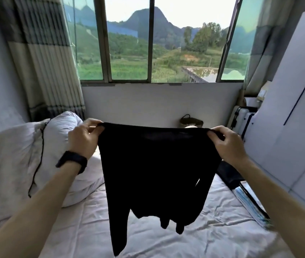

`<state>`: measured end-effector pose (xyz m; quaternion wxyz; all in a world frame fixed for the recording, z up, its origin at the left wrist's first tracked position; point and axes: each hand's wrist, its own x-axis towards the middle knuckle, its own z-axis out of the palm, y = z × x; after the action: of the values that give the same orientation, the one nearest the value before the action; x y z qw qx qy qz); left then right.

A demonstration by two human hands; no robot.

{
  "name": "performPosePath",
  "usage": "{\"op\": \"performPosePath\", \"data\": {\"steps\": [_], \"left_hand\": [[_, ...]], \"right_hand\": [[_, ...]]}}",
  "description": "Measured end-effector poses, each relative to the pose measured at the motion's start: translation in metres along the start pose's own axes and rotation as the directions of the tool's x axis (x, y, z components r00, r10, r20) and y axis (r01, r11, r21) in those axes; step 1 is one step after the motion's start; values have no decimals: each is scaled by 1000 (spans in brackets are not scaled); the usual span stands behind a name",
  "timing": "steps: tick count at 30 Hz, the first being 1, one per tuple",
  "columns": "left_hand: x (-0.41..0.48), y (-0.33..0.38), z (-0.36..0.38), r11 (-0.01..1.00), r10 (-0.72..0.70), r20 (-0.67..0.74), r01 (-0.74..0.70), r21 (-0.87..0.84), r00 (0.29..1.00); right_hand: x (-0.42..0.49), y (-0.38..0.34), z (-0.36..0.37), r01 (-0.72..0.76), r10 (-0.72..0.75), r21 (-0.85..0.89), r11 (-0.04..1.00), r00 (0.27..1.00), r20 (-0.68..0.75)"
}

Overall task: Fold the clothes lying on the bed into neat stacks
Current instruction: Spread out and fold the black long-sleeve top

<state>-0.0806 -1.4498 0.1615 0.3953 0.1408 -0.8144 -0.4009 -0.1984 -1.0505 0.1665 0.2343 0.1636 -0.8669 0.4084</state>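
Observation:
A black garment (153,168) hangs in the air above the bed (213,229), stretched between both hands by its top edge. My left hand (84,140), with a black watch on the wrist, pinches the top left corner. My right hand (228,144) pinches the top right corner. The lower parts of the garment dangle unevenly, one long strip reaching down on the left. A dark folded item (228,175) lies on the bed's right side, partly hidden behind the garment.
A rumpled white duvet and pillow (17,155) with a black cable (38,164) fill the bed's left side. A white wardrobe (287,127) stands at the right, with a book or folder (252,203) beside it. A suitcase (243,118) and a basket (190,121) sit below the window.

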Motion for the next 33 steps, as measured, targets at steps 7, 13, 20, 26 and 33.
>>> {"op": "performPosePath", "data": {"steps": [7, 13, 20, 26, 33], "left_hand": [[-17, 10, 5, 934, -184, 29, 165, 318, 983], [-49, 33, -5, 514, 20, 263, -236, 824, 965], [-67, 38, -22, 509, 407, 283, -473, 720, 869], [-85, 38, -29, 328, 636, 417, -716, 615, 650], [-112, 33, -42, 402, 550, 519, -752, 522, 654]], "right_hand": [[-10, 3, -8, 97, -52, -384, 918, 991, 127], [-3, 20, -31, -42, 91, -163, 986, 947, 307], [-17, 44, -37, -57, 27, 80, 995, 941, 338], [-26, 46, -52, -145, 109, 74, 987, 928, 356], [-44, 79, -66, -62, 83, -108, 992, 976, 203]]}}
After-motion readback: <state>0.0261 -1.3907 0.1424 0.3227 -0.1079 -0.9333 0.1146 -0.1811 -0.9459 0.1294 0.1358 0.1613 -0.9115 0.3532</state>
